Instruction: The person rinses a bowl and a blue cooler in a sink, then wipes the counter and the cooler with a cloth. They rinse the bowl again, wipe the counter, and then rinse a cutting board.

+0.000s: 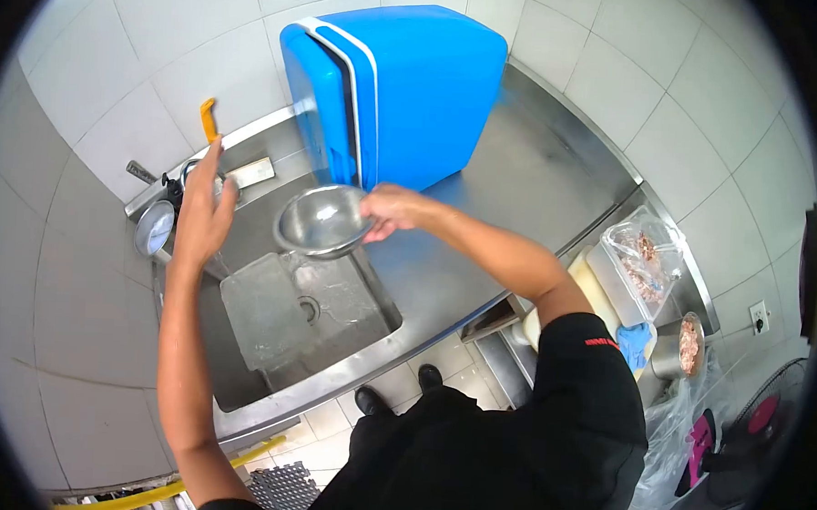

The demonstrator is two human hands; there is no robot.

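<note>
My right hand [392, 211] grips the rim of a round metal bowl [323, 222], which is held over the back of the sink [383, 313]. In the sink basin lies a flat translucent sheet or tray [262, 308], beside the drain. My left hand [205, 211] is raised at the sink's left side with fingers stretched out, near the faucet and an orange-yellow handle [209, 120]. Nothing shows in its grasp. A metal cup [156, 229] stands to the left of it.
A large blue cooler [416, 91] stands on the steel counter [540, 160] behind the bowl. At the right are a clear container of meat [640, 265], a blue cloth [634, 345] and a metal pot of meat [678, 353]. A yellow hose [133, 500] runs along the floor.
</note>
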